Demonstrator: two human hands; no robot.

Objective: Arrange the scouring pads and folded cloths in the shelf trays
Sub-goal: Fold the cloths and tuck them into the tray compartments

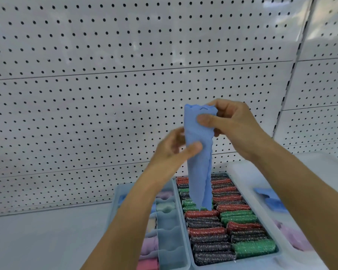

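A blue cloth (200, 168) hangs lengthwise in the air above the trays. My right hand (230, 127) pinches its top edge between thumb and fingers. My left hand (174, 151) grips the cloth lower down on its left side, thumb across the front. Below, the middle tray (185, 227) holds two rows of glittery red, green and dark scouring pads (222, 227). The left tray (115, 203) holds folded pastel cloths (148, 248) behind a clear divider. The right tray (261, 215) holds blue folded cloths (271, 199) and a pink one.
A white pegboard wall (105, 94) rises behind the shelf. The white shelf surface (47, 240) stretches to the left of the trays. A vertical slotted upright (293, 75) runs down the wall on the right.
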